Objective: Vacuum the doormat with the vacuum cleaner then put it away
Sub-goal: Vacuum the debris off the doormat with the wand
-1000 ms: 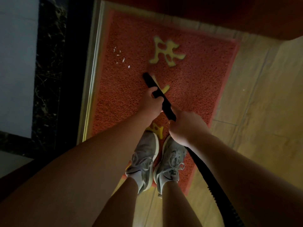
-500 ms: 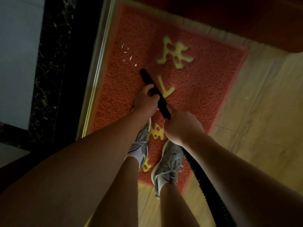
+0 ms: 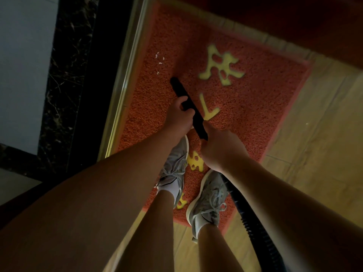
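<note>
Doormat (image 3: 255, 107) of coarse red-orange looped pile, marked with yellow characters, is laid on the pale wooden floor (image 3: 324, 134) against a metal door threshold strip (image 3: 125, 79), beyond which dark marble edging (image 3: 64, 75) is seen. A slim black plastic vacuum nozzle (image 3: 177, 88) is held slanted above the mat, its tip pointed up-left and set down near the middle of the mat's left half. A scatter of small white crumbs (image 3: 160, 60) lies on the pile just beyond the tip, apart from it.

The nozzle is gripped in two places. The left hand (image 3: 179, 116) is closed around the tube nearer the tip, fingers wrapped over it. The right hand (image 3: 222, 150) is closed around the rear end of the tube, just behind the left, so the mat lies directly beneath and ahead of both grips. From under the right hand a black ribbed hose (image 3: 253, 230) is run back toward the lower right edge of the view.

Two grey lace-up sneakers (image 3: 208, 201) are planted on the near end of the mat, partly covering the yellow characters. Whether the nozzle tip is pressed into the pile or only just above it cannot be told in the dim light.
</note>
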